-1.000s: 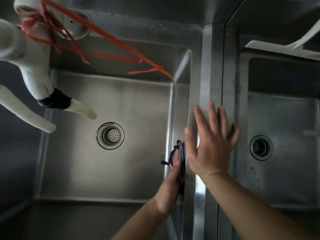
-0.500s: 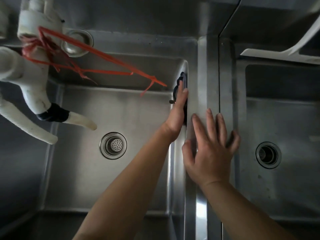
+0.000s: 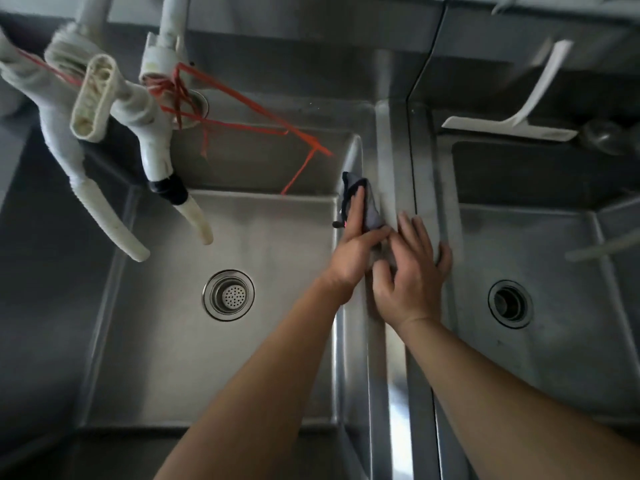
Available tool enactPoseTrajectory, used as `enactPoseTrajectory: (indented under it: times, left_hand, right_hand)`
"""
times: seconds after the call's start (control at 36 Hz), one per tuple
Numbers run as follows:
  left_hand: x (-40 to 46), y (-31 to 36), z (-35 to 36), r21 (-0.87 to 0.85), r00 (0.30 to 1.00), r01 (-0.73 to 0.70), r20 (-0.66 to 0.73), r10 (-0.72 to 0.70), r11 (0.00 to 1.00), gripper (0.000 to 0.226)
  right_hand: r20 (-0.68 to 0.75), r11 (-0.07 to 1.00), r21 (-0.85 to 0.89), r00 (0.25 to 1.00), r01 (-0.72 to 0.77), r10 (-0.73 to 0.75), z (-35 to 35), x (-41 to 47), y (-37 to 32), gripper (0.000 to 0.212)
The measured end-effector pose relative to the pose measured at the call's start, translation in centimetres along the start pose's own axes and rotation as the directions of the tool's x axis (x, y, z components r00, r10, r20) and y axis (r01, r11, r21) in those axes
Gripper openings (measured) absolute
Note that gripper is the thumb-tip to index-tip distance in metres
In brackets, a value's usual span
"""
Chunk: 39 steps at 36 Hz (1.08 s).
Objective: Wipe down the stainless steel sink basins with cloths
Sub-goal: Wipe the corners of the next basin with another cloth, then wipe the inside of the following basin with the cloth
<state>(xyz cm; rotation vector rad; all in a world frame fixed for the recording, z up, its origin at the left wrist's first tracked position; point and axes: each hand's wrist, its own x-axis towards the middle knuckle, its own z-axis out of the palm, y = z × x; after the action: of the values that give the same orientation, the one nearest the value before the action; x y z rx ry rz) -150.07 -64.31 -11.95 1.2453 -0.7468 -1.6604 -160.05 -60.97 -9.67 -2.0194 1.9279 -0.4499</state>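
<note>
My left hand (image 3: 353, 252) presses a grey cloth (image 3: 367, 206) against the right-hand wall of the left basin (image 3: 242, 358), fingers straight along the cloth, thumb hooked over its near edge at the rim. My right hand (image 3: 408, 271) lies flat and relaxed on the divider (image 3: 391, 393), holding nothing, just right of the left and touching it. The wall and the divider run near to far, so I judge the next stroke follows that axis. The left hand does the wiping. The right basin (image 3: 554, 341) lies beyond the divider.
</note>
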Motion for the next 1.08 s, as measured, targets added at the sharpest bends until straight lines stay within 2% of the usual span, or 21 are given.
enactPoseTrajectory:
  times: [0.11,0.19,0.31,0.39,0.47,0.56,0.64,0.72,0.78,0.81,0.86,0.92,0.97,1.03,1.08]
  left_hand:
    - [-1.3,-0.6,-0.1,0.011,1.000,0.008,-0.016,-0.008,1.000,0.073]
    - [-3.3,-2.0,0.0,0.016,0.999,0.003,-0.047,-0.002,1.000,0.070]
    - [-7.2,-3.4,0.7,0.041,0.991,0.044,-0.125,-0.038,0.998,0.055]
    - [-10.8,-3.9,2.1,0.071,0.983,0.074,-0.176,-0.061,0.995,0.054]
    - [-13.7,-4.7,4.3,0.251,0.974,0.043,-0.228,0.016,0.967,0.055]
    - [-16.3,-5.0,6.7,0.574,0.963,0.088,-0.257,0.077,0.814,0.053]
    - [-18.8,-5.4,8.5,0.811,0.990,-0.008,-0.074,0.116,0.585,0.053]
    - [-20.5,-6.3,9.6,0.904,0.975,-0.217,0.216,0.045,0.368,0.052]
    - [-21.5,-6.7,10.7,0.888,0.903,-0.401,0.425,-0.067,0.225,0.053]
    - [-21.8,-6.9,11.2,0.864,0.852,-0.483,0.501,-0.152,0.140,0.056]
    - [-22.3,-7.2,11.6,0.807,0.773,-0.591,0.565,-0.289,-0.004,0.061]
    - [-22.5,-7.0,11.3,0.793,0.764,-0.606,0.557,-0.326,-0.065,0.065]
    - [-22.8,-6.2,10.5,0.797,0.771,-0.598,0.546,-0.327,-0.081,0.073]
    - [-23.4,-4.9,9.5,0.795,0.770,-0.605,0.567,-0.293,-0.050,0.078]
    - [-24.1,-3.8,8.2,0.818,0.798,-0.575,0.569,-0.200,0.032,0.078]
  right_hand:
    - [-0.046,0.994,0.102,0.998,-0.029,0.034,-0.4,-0.2,0.2,0.059]
    - [-0.009,0.990,0.045,0.991,-0.132,0.132,-1.4,-2.5,1.2,0.064]
    - [0.068,0.987,-0.007,0.984,-0.163,0.163,-2.7,-11.5,3.4,0.055]
    - [0.039,0.971,0.074,0.973,-0.228,0.226,-4.7,-20.0,3.8,0.052]
    - [0.054,0.944,0.115,0.951,-0.308,0.304,-6.9,-27.0,4.2,0.056]
    - [0.058,0.926,0.129,0.935,-0.354,0.349,-8.0,-31.2,4.7,0.060]
    - [0.056,0.858,0.254,0.893,-0.445,0.447,-8.5,-32.7,4.7,0.060]
    - [0.092,0.751,0.396,0.837,-0.528,0.540,-9.6,-32.1,3.5,0.066]
    - [0.066,0.680,0.474,0.792,-0.560,0.607,-10.8,-31.0,2.5,0.066]
    - [0.066,0.636,0.517,0.768,-0.573,0.637,-11.3,-30.4,2.1,0.057]
    - [0.075,0.576,0.572,0.737,-0.584,0.672,-12.1,-29.4,2.0,0.045]
    - [0.103,0.563,0.560,0.726,-0.607,0.680,-12.6,-28.7,2.5,0.045]
    - [0.157,0.574,0.505,0.722,-0.645,0.673,-12.9,-28.1,3.1,0.044]
    - [0.194,0.640,0.413,0.749,-0.648,0.634,-12.7,-27.6,3.8,0.047]
    - [0.196,0.752,0.353,0.830,-0.557,0.523,-12.2,-27.2,4.4,0.050]
